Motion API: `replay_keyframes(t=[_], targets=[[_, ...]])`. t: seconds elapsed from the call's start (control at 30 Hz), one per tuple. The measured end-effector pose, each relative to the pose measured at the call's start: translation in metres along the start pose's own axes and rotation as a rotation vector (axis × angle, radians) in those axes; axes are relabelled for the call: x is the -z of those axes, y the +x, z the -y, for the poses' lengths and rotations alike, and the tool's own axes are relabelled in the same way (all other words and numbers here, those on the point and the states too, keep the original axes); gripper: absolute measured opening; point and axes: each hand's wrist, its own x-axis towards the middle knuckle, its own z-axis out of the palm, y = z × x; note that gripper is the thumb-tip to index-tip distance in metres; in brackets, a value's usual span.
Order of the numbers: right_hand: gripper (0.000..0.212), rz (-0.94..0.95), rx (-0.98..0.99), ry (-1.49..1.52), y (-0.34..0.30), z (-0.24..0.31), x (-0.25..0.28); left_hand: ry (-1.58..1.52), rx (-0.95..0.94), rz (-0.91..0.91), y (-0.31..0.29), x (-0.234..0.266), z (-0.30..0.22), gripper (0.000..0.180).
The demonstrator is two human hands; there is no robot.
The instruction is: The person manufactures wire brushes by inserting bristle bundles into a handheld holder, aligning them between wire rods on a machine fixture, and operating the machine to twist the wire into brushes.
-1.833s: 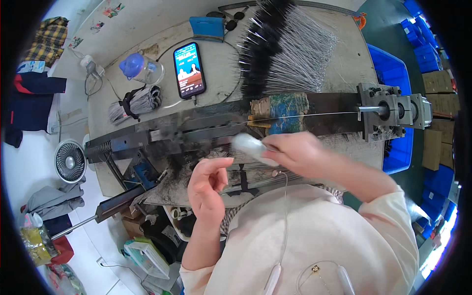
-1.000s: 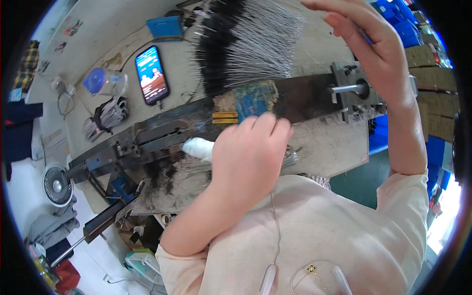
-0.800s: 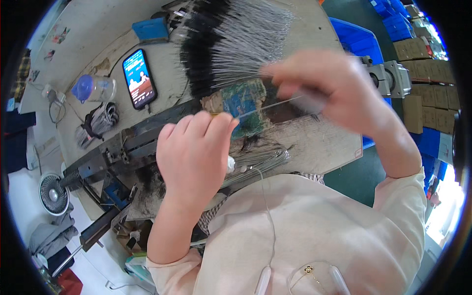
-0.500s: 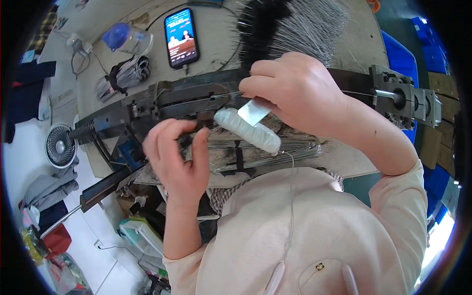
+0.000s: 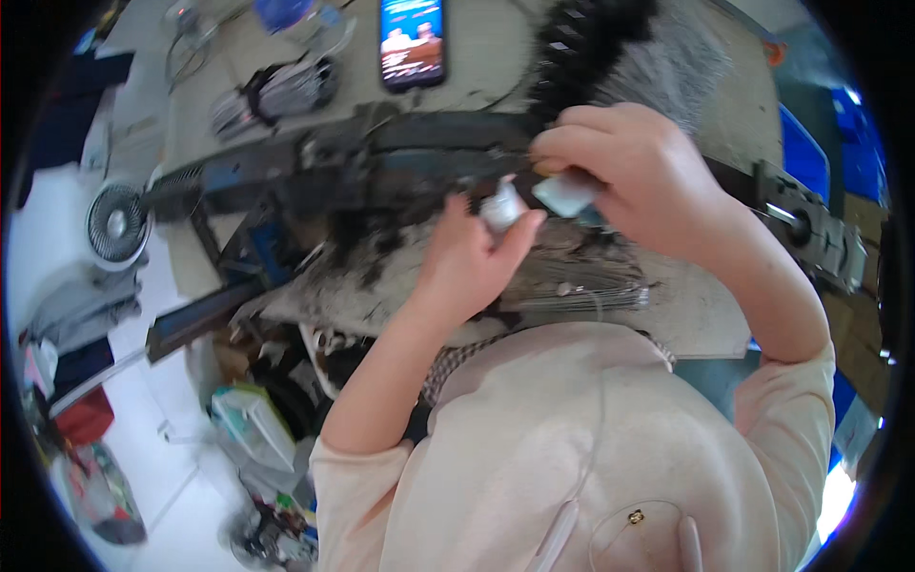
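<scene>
My left hand (image 5: pixel 469 255) has its thumb and fingers closed around a white wrapped roll (image 5: pixel 502 208), just in front of the long dark metal bench fixture (image 5: pixel 429 133). Only one end of the roll shows; the rest is behind my fingers. Close by on the right, my right hand (image 5: pixel 639 176) pinches at the fixture's bar, with a pale flat rectangular piece (image 5: pixel 567 194) tucked under its fingers. What its fingertips grip is too blurred to make out. Black bristles (image 5: pixel 586 57) stand just beyond that hand.
Thin grey wires (image 5: pixel 681 71) lie at the back right, and a tied wire bundle (image 5: pixel 581 286) nearer me. A lit phone (image 5: pixel 412 46) and another strapped bundle (image 5: pixel 276 93) lie behind the fixture. A clamp block (image 5: pixel 810 224) ends it at right; a fan (image 5: pixel 117 221) stands left.
My left hand has moved right and closed on the white roll, which lay free before. My right hand stays by the bar with the flat piece. The whole view has shifted.
</scene>
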Motion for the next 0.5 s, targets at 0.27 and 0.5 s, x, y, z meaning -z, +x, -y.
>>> replay_keyframes(t=[0.27, 0.5], targets=[[0.038, 0.057, 0.091, 0.055, -0.05, 0.006, 0.012, -0.814, 0.49, -0.351, -0.064, 0.069, 0.081, 0.029], [0.049, 0.245, -0.117, 0.038, -0.053, -0.01, -0.013, -1.148, 0.357, -0.63, -0.091, 0.077, 0.12, 0.028]])
